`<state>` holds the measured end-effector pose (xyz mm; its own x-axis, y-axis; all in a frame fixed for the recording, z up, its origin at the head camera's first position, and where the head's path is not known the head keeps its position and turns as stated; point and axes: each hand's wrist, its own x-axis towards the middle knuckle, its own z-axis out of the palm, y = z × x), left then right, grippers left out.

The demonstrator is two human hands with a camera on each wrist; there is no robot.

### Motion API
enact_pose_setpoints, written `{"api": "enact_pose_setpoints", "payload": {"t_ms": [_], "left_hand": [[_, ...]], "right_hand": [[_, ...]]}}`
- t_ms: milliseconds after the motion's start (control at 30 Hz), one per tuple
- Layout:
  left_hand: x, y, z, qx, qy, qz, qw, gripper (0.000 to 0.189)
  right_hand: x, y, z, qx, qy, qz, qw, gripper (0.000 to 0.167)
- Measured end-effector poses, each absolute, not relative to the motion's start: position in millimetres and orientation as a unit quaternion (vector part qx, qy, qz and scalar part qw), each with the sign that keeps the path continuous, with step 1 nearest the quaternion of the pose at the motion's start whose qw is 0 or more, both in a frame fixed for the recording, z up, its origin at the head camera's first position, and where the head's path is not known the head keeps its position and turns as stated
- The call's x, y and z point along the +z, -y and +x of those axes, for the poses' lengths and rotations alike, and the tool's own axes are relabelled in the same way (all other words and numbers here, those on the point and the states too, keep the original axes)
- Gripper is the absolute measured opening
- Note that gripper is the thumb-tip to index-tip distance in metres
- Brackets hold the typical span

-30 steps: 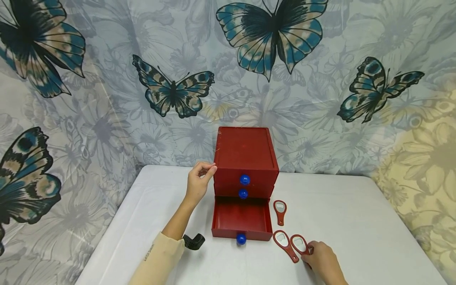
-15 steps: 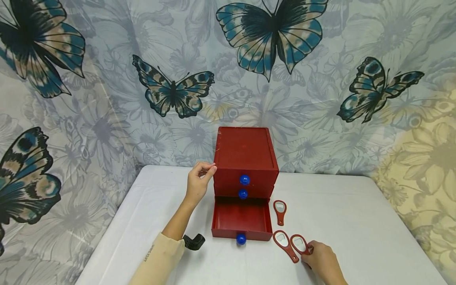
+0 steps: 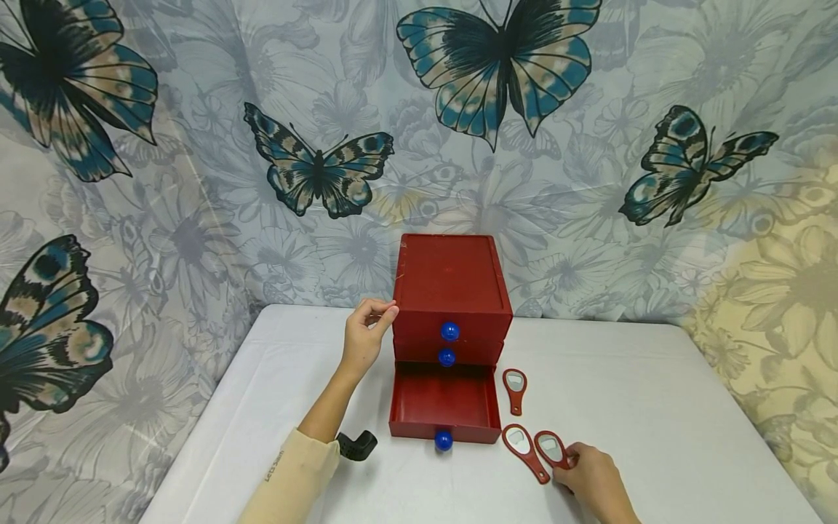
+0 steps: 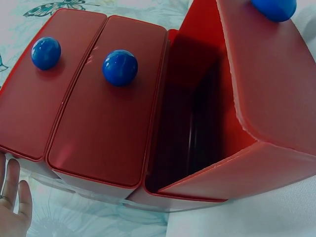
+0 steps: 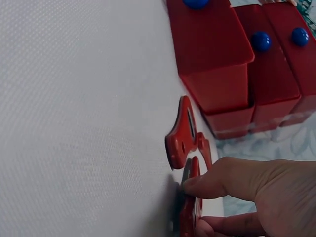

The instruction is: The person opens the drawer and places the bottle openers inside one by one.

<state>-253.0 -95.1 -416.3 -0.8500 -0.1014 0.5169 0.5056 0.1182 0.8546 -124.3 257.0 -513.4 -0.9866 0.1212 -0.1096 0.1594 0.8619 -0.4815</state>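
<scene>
A red three-drawer box stands at the back of the table, its bottom drawer pulled out and bare inside. My left hand is at the upper left side of the box, fingertips touching or very near its edge; the left wrist view shows the fingers fairly straight. Between thumb and fingers, my right hand pinches the handle of a red bottle opener, low over the table or on it. Beside it lies a second bottle opener. A smaller third opener lies right of the drawer.
A black curved object sits by the left sleeve, left of the drawer. Blue knobs stick out from the drawer fronts. The white-covered table ends at a butterfly-patterned cloth behind the box.
</scene>
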Motion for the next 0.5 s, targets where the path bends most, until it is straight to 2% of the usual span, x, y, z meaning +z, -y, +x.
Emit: {"api": "enact_pose_setpoints", "payload": {"t_ms": [200, 367, 500], "left_hand": [[-407, 94, -246, -0.649, 0.710, -0.142, 0.231, 0.012], [-424, 97, -259, -0.651, 0.711, -0.136, 0.229, 0.011], [-433, 97, -266, -0.651, 0.709, -0.136, 0.234, 0.012]], "right_hand": [[-510, -265, -124, -0.269, -0.959, 0.080, 0.038, 0.032], [-504, -269, -126, -0.296, -0.949, 0.097, 0.056, 0.036], [-498, -268, -129, -0.318, -0.942, 0.094, 0.051, 0.035]]}}
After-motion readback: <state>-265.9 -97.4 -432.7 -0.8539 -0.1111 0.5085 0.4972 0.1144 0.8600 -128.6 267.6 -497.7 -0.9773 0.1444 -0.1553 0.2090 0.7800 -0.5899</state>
